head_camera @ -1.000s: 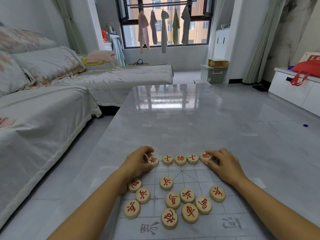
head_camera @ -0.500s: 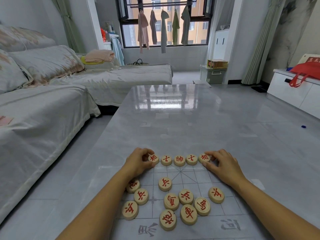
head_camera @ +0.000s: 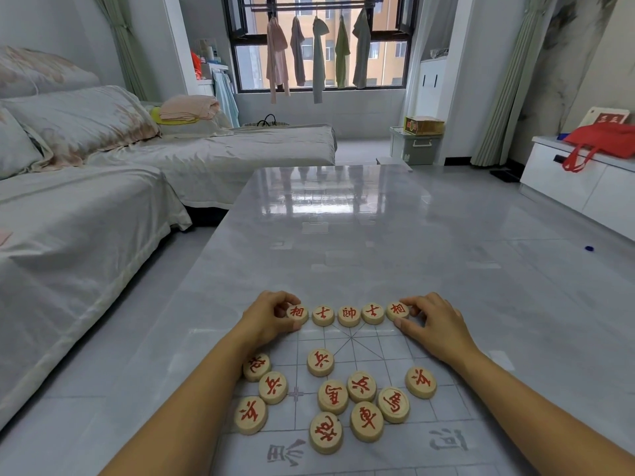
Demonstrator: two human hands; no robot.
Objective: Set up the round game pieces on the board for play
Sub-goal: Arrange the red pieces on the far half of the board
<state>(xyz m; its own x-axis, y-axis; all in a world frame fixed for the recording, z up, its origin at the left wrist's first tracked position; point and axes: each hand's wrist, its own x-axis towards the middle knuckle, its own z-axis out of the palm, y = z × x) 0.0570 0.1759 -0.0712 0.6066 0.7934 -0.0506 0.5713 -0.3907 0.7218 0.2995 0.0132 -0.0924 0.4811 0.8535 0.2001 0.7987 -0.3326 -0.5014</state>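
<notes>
Head view. Xiangqi board, a pale sheet with a printed grid, lies flat on the glossy grey table, at 6 o'clock in frame. 15 round wooden pieces on it, all face up with red characters.

Far row, 12 o'clock edge of the board: 5 pieces side by side, close together. In order from 9 to 3 o'clock:
- left elephant
- left advisor
- general
- right advisor
- right elephant

My left hand is at the 9 o'clock end of the row, thumb and curled fingers clamped on the left elephant. My right hand is at the 3 o'clock end, thumb and fingertips pinching the right elephant. Both elephants sit level with the row.

Loose group, 6 o'clock of the row, unordered: 10 pieces.
- 5 soldiers
- 2 chariots
- 2 cannons, the other one partly hidden by my left forearm at 8 o'clock
- 1 horse

Several of them touch each other in the middle cluster.

Room:
- covered sofa at 9 o'clock
- 5 garments hanging at the window at 12 o'clock
- 1 red bag on a white cabinet at 2 o'clock
</notes>
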